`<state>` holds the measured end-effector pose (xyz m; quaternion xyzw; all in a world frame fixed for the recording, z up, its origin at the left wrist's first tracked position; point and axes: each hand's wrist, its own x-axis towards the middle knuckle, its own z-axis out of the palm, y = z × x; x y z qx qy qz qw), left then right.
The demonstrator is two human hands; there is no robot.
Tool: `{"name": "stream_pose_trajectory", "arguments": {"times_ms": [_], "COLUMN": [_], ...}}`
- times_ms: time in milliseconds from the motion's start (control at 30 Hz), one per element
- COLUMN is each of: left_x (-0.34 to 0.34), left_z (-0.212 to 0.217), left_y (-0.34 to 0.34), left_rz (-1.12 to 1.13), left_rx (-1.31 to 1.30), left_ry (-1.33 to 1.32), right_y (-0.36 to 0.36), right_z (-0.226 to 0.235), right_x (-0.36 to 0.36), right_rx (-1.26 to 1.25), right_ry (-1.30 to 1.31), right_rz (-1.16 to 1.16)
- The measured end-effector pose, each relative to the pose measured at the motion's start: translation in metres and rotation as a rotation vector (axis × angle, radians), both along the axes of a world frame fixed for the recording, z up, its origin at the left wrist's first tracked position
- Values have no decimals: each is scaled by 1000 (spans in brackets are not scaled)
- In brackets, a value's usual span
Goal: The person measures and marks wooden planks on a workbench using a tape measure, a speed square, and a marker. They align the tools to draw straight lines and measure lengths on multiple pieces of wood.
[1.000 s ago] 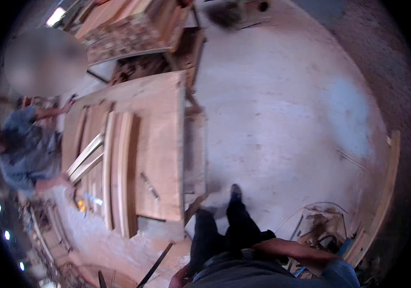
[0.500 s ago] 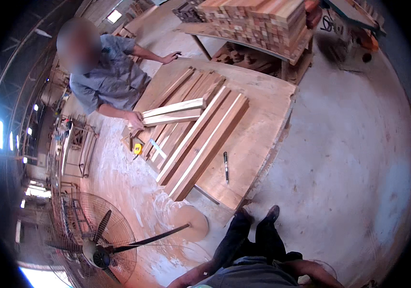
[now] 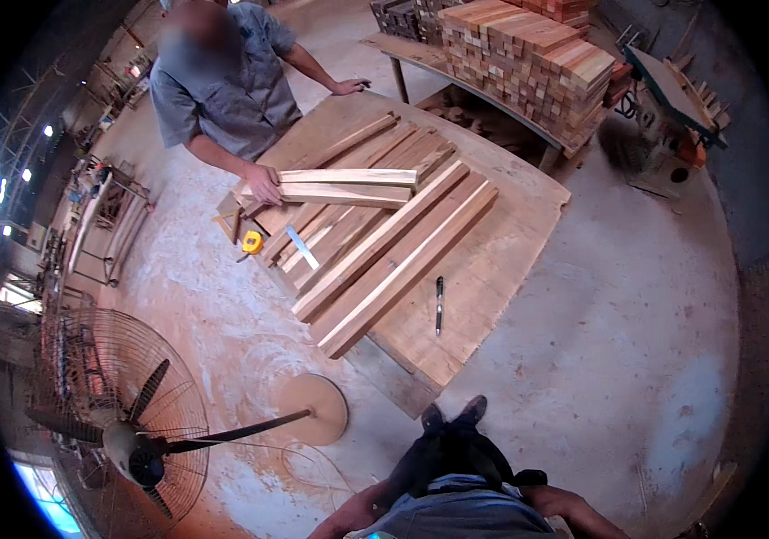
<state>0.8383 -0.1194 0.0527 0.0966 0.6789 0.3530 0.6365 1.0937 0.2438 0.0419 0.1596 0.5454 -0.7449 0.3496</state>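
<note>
My left forearm (image 3: 353,514) and my right forearm (image 3: 573,508) show at the lower edge, close to my waist; both hands are hidden there. In front of my feet stands a low wooden worktable (image 3: 492,296). Several planed wood strips (image 3: 411,260) lie side by side across it, and two paler strips (image 3: 349,184) rest crosswise on top. A co-worker's hand (image 3: 263,184) touches the left ends of these two. On the bare board nearest me lies a black pen (image 3: 439,305).
By the table's left edge are a yellow tape measure (image 3: 251,241), a metal rule (image 3: 302,247) and a square (image 3: 225,225). A large pedestal fan (image 3: 133,445) stands at lower left. Behind the table, stacked wood blocks (image 3: 528,67) fill a bench; a machine (image 3: 672,135) stands right of it.
My view has shifted, so the table sits slightly further right and the fan further left and lower. The co-worker's hand stays at the pale strips. My forearms remain by my waist.
</note>
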Motion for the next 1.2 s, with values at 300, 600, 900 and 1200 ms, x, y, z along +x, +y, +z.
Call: {"name": "stream_pose_trajectory", "arguments": {"times_ms": [300, 600, 900, 1200], "left_x": [-62, -270, -108, 62], "left_z": [-56, 66, -7, -39], "left_y": [1, 172, 196, 247], "left_rz": [127, 499, -95, -136], "left_rx": [-7, 391, 176, -17], "left_ry": [634, 1106, 1046, 747], "right_y": [-34, -19, 27, 224], "right_z": [37, 38, -1, 59], "right_x": [-14, 5, 48, 108], "right_rx": [608, 807, 769, 1003], "right_ry": [-113, -96, -25, 27], "right_rz": [-21, -434, -682, -831]}}
